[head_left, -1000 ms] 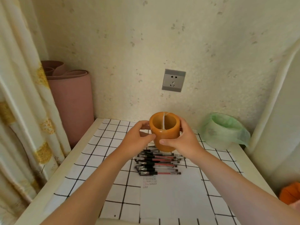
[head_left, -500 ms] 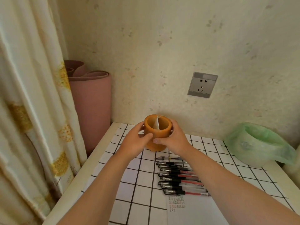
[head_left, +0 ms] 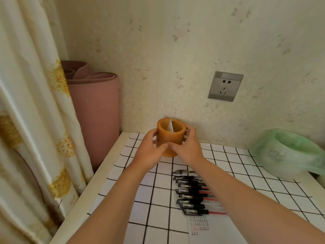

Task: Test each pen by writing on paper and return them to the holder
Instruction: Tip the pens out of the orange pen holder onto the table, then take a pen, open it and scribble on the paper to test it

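An orange cylindrical pen holder (head_left: pixel 171 134) with a white divider inside stands near the table's far left corner. My left hand (head_left: pixel 149 150) grips its left side and my right hand (head_left: pixel 188 148) grips its right side, thumbs meeting at the front. No pens show inside it. Several black-capped pens (head_left: pixel 191 194) lie in a row on the checked tablecloth (head_left: pixel 140 208), partly hidden under my right forearm. A white sheet of paper (head_left: pixel 202 226) with small written marks lies just in front of the pens.
A rolled pink mat (head_left: pixel 95 118) stands between the curtain (head_left: pixel 31 120) and the wall at the left. A bin lined with a green bag (head_left: pixel 288 154) sits at the table's right back. A wall socket (head_left: pixel 225 86) is above.
Both hands have carried the holder left and back toward the table's far left corner, away from the pens. The view has swung left with it.
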The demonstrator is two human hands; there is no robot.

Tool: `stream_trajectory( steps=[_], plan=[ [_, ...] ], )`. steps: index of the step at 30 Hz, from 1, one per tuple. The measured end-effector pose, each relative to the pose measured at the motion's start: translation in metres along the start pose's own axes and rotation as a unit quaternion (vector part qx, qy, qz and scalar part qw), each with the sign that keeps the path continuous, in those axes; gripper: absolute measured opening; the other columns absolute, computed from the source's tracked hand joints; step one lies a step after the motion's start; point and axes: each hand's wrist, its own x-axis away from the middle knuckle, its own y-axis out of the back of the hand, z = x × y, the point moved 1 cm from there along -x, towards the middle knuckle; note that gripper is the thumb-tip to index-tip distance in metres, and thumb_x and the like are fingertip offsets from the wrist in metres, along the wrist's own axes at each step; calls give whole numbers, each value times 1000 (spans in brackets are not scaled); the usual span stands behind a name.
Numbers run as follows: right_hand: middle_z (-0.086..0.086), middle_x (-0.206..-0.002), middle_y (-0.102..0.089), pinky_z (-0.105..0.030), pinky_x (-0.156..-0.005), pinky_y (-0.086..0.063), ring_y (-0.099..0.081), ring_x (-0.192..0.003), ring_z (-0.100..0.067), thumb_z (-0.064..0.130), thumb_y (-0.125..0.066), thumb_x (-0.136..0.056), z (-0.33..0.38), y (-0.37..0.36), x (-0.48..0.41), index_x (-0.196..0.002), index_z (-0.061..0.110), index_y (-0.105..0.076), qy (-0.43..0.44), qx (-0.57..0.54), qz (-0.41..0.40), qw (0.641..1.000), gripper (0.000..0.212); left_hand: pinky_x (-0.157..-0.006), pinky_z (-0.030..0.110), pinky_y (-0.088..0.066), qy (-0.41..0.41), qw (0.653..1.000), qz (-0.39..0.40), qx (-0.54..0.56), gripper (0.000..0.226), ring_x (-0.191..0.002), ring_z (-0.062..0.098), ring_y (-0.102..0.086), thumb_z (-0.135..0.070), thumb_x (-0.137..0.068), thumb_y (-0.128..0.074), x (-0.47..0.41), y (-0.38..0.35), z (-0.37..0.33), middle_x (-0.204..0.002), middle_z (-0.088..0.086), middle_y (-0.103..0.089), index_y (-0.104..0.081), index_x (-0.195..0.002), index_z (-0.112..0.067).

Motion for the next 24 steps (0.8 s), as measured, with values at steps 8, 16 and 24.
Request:
stream_trajectory(
  steps=[8, 16, 24],
  plan=[
    [10, -124, -50, -15, -76, -45, -54, -110, -10, 31, -92, -61, 4, -12, -19, -133, 30, -32, 11, 5, 16, 1000, 93, -110, 37, -38, 15, 998, 63, 8, 78, -137, 9, -44, -41, -90, -66, -20, 10, 8, -154, -15, -40, -21, -154, -44],
    [0, -144, -39, -31, -98, -41, -41, -129, -14, 23, -92, -63, 9, 9, -6, -149, 24, -21, -13, 77, 86, 993, 112, -107, 45, -44, 25, 993, -43, -103, 74, -134, 20, -46, -34, -94, -60, -8, 8, 4, -156, -2, -32, -20, -156, -31],
    [7, -119, -63, -29, -95, -49, -59, -101, -10, 24, -67, -89, 22, 83, 45, -115, 30, -64, -7, 202, 115, 973, 26, -78, 27, -48, -100, 972, -47, -208, 24, -97, 7, -56, -30, -96, -56, 48, -17, -37, -109, -13, -53, -48, -117, -36]
  ],
)
